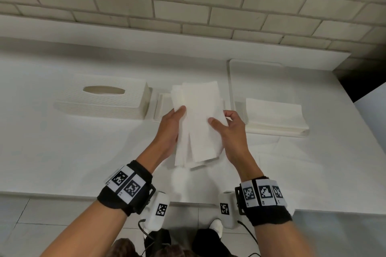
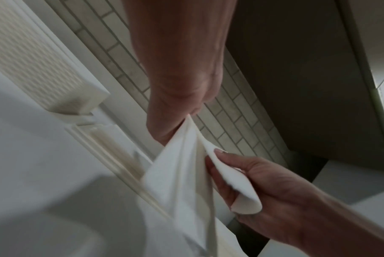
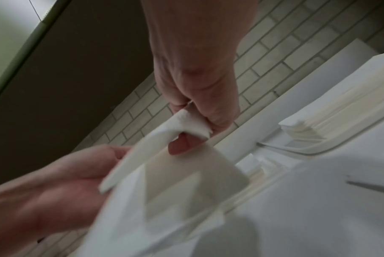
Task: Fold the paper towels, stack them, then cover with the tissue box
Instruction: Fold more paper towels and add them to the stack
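Both hands hold a bundle of folded white paper towels (image 1: 198,123) above the counter's middle. My left hand (image 1: 177,115) grips its left edge, thumb on top. At the right edge my right hand (image 1: 221,119) pinches it between thumb and fingers. In the left wrist view the left hand (image 2: 186,113) pinches the towels (image 2: 182,165), and the right wrist view shows the right hand (image 3: 191,111) pinching a curled edge of the towels (image 3: 182,125). The white textured tissue box (image 1: 104,98) lies to the left, slot up. Its flat base (image 1: 160,106) sits under the held towels.
A stack of unfolded paper towels (image 1: 273,117) lies on a white tray (image 1: 236,81) at the right. The white counter (image 1: 83,152) ends at a brick wall (image 1: 188,6) behind and drops off at the front edge and at the far right.
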Action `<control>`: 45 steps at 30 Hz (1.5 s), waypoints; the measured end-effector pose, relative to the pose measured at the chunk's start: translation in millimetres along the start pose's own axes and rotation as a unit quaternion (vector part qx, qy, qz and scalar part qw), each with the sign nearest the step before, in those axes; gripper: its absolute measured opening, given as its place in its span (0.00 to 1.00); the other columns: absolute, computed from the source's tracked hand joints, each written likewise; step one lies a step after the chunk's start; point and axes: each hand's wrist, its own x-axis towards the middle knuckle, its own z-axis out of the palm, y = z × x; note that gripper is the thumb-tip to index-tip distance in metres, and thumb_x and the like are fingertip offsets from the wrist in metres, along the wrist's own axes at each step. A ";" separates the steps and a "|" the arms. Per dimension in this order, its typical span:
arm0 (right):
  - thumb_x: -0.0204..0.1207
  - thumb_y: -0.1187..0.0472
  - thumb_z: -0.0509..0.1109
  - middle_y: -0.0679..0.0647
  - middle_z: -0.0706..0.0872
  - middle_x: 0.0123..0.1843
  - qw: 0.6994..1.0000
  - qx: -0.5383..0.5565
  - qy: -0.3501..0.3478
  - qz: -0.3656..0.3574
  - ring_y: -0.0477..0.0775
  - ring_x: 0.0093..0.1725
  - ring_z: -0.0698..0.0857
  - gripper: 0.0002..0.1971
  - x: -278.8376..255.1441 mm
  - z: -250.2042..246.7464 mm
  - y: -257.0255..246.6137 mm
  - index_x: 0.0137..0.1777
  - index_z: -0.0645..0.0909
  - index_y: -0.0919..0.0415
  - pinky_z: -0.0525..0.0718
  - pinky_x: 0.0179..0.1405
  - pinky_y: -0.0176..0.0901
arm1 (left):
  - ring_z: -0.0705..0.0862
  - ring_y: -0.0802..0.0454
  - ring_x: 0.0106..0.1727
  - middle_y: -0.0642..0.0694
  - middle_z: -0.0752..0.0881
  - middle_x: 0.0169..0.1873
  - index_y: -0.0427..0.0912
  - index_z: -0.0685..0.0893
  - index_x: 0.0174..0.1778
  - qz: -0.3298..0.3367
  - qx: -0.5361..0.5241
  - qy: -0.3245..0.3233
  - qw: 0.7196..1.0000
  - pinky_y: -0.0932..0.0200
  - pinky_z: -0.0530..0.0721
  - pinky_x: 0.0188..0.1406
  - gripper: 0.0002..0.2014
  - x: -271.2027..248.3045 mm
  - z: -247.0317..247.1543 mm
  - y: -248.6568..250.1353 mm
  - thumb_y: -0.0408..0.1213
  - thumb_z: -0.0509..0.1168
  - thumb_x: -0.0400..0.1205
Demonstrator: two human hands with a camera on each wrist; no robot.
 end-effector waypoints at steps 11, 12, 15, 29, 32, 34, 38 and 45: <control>0.72 0.58 0.79 0.40 0.83 0.59 0.989 -0.124 -0.036 -0.067 0.40 0.57 0.83 0.25 -0.4 -4.1 4.6 0.67 0.74 0.55 0.82 0.49 0.31 | 0.90 0.48 0.54 0.47 0.91 0.55 0.49 0.84 0.59 0.069 0.100 -0.038 0.992 0.47 0.87 0.58 0.09 -4.3 2.0 -5.4 0.37 0.65 0.84; 0.72 0.57 0.79 0.39 0.82 0.62 0.991 -0.106 -0.057 -0.061 0.38 0.60 0.82 0.29 0.2 -5.3 2.2 0.71 0.71 0.53 0.82 0.52 0.32 | 0.90 0.49 0.54 0.47 0.91 0.54 0.50 0.84 0.58 0.075 0.104 -0.054 0.990 0.50 0.88 0.57 0.09 -5.2 1.1 -3.7 0.37 0.66 0.83; 0.76 0.59 0.76 0.49 0.88 0.63 0.991 -0.072 -0.110 -0.039 0.48 0.60 0.88 0.23 4.4 -7.7 -0.7 0.71 0.77 0.54 0.88 0.60 0.49 | 0.91 0.52 0.53 0.48 0.91 0.53 0.52 0.85 0.55 0.089 0.114 -0.078 0.986 0.56 0.89 0.53 0.10 -6.8 0.0 1.7 0.34 0.70 0.80; 0.78 0.63 0.73 0.56 0.88 0.62 0.987 -0.044 -0.139 -0.062 0.58 0.63 0.87 0.19 1.4 10.6 15.2 0.69 0.78 0.57 0.86 0.61 0.53 | 0.86 0.48 0.62 0.45 0.88 0.59 0.47 0.79 0.66 0.116 0.141 -0.052 0.982 0.53 0.85 0.59 0.19 -2.8 -14.1 -15.8 0.27 0.68 0.80; 0.79 0.63 0.72 0.56 0.89 0.60 0.988 -0.041 -0.129 -0.070 0.57 0.60 0.88 0.17 -1.5 13.3 13.8 0.67 0.79 0.58 0.88 0.59 0.52 | 0.86 0.50 0.60 0.47 0.88 0.58 0.49 0.79 0.63 0.146 0.154 -0.042 0.976 0.55 0.85 0.59 0.16 -4.8 -11.5 -15.3 0.28 0.66 0.82; 0.78 0.64 0.73 0.55 0.88 0.61 0.988 -0.021 -0.129 -0.078 0.55 0.61 0.88 0.18 -1.6 12.6 11.2 0.68 0.78 0.58 0.88 0.59 0.50 | 0.86 0.52 0.60 0.47 0.87 0.58 0.49 0.79 0.62 0.170 0.144 -0.031 0.974 0.58 0.85 0.59 0.16 -5.2 -12.3 -11.2 0.27 0.66 0.82; 0.79 0.66 0.71 0.54 0.89 0.61 0.988 -0.033 -0.135 -0.069 0.52 0.61 0.88 0.17 -1.4 10.5 15.8 0.68 0.79 0.57 0.86 0.61 0.49 | 0.85 0.54 0.58 0.48 0.86 0.57 0.50 0.77 0.61 0.176 0.150 -0.037 0.972 0.59 0.86 0.55 0.20 -2.7 -15.8 -10.4 0.26 0.71 0.78; 0.81 0.65 0.69 0.54 0.90 0.60 0.988 -0.039 -0.124 -0.078 0.52 0.60 0.89 0.16 -4.7 11.8 14.5 0.68 0.80 0.59 0.87 0.60 0.48 | 0.86 0.50 0.60 0.47 0.87 0.57 0.49 0.78 0.63 0.166 0.156 -0.035 0.973 0.55 0.84 0.57 0.16 -4.8 -17.9 -17.0 0.30 0.67 0.80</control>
